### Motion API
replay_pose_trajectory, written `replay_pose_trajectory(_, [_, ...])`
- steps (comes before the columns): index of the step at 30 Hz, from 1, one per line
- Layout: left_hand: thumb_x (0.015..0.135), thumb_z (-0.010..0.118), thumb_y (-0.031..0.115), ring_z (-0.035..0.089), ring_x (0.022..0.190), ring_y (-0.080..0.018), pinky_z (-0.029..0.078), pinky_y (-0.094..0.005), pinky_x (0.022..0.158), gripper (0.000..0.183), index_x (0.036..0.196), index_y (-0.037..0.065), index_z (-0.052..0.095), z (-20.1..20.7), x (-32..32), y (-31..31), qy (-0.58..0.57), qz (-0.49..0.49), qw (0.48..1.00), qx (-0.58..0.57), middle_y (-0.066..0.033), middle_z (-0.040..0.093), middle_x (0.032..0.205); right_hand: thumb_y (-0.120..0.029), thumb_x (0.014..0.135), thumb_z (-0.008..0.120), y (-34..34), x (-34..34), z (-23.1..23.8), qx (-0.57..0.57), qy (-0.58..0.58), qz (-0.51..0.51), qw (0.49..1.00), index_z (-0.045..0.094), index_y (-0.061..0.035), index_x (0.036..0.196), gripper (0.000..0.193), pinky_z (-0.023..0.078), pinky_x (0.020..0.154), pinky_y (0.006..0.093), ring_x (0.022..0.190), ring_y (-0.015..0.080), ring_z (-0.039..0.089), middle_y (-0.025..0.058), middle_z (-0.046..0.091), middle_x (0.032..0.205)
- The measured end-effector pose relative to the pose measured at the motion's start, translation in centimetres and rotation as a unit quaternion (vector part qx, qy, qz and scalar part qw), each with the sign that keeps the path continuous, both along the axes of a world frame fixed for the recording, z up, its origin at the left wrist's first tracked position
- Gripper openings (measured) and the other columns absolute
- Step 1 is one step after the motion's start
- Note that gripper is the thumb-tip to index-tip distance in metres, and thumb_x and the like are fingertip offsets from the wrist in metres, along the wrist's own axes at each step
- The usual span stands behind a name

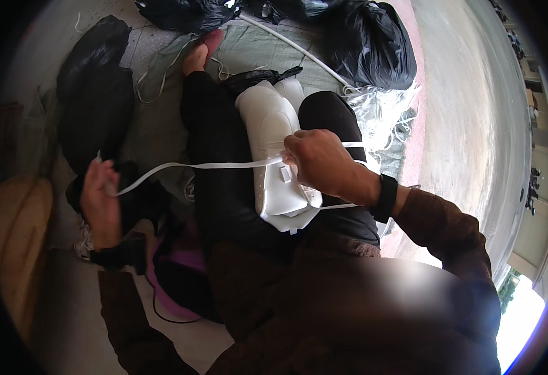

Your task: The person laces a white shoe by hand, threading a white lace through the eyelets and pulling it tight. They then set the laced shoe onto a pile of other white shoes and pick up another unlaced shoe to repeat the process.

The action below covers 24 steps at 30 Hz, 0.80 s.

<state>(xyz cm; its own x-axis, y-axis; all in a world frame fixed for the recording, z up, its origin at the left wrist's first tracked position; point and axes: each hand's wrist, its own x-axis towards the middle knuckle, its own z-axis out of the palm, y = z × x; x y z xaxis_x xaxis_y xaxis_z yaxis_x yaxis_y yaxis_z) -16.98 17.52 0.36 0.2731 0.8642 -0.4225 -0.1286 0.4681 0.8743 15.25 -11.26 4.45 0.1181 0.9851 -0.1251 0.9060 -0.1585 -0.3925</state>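
Note:
A white shoe (pixel 269 122) lies between my thighs, toe pointing away from me and opening toward me. A long white shoelace (pixel 214 165) runs from it across my left thigh. Out to the left, my left hand (pixel 100 200) pinches the lace near its end, the tip sticking up past the fingers. Over the shoe's throat, my right hand (pixel 327 164) is closed on the lace, its fingers hiding part of the eyelets. More lace trails right over my right thigh. Another white shoe (pixel 291 90) shows partly behind the first.
Black plastic bags (pixel 371 47) lie beyond my legs, and another black bag (pixel 95 94) is at left. White laces (pixel 383 112) are heaped by my right knee on a greenish sheet (pixel 161 69). A wooden piece (pixel 17 228) and a purple item (pixel 170 281) sit nearby at left.

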Motion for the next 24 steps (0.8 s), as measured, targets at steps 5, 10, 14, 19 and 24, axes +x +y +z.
replay_pose_trajectory(5, [0.094,0.064,0.006,0.054,0.067,-0.0077,0.044,-0.0221,0.061,0.016,0.102,-0.007,0.07,5.9,10.2,-14.7,0.061,-0.309,0.944,-0.098,-0.0068,0.066,0.082,0.0,0.078,0.071,-2.0,-1.0,-1.5,0.1,0.114,-0.121,0.981,0.06,-0.0002,0.075,0.011,0.052,0.059,0.043,0.066,0.0362,0.064,0.0152,0.062,0.074])
replay_pose_trajectory(10, [0.088,0.065,0.002,0.059,0.062,-0.0135,0.045,-0.0269,0.058,0.009,0.087,-0.003,0.072,3.1,12.0,-17.2,0.095,-0.314,0.92,0.217,-0.0072,0.067,0.075,0.004,0.08,0.069,-1.9,-0.8,-0.7,0.149,0.155,-0.092,0.972,0.058,0.0005,0.075,0.012,0.052,0.057,0.0393,0.064,0.0335,0.064,0.0134,0.061,0.073])
replay_pose_trajectory(14, [0.086,0.065,-0.003,0.053,0.064,-0.009,0.042,-0.0258,0.057,0.004,0.087,-0.003,0.069,2.2,13.5,-17.6,0.158,-0.324,0.9,0.243,-0.0048,0.063,0.073,0.004,0.081,0.069,-1.8,-0.7,-1.1,0.136,0.159,-0.126,0.97,0.059,0.0006,0.076,0.011,0.052,0.057,0.0372,0.065,0.0315,0.065,0.0125,0.061,0.073])
replay_pose_trajectory(19, [0.07,0.065,-0.001,0.061,0.062,-0.0335,0.049,-0.0407,0.058,0.005,0.073,0.001,0.061,1.7,14.8,-17.0,0.221,-0.323,0.827,0.403,-0.0132,0.061,0.07,0.004,0.08,0.069,-1.7,-0.7,-1.2,0.13,0.168,-0.133,0.968,0.058,0.0005,0.076,0.012,0.052,0.057,0.0376,0.064,0.0318,0.065,0.0127,0.061,0.073])
replay_pose_trajectory(24, [0.05,0.072,0.002,0.057,0.06,-0.0308,0.049,-0.0403,0.054,0.024,0.064,0.007,0.053,4.0,16.3,-14.9,0.227,-0.43,0.628,0.607,-0.0102,0.053,0.067,0.0,0.078,0.073,-1.7,-0.4,-1.0,0.122,0.158,-0.126,0.972,0.056,0.0,0.076,0.017,0.053,0.057,0.0414,0.066,0.0355,0.065,0.0137,0.062,0.075])
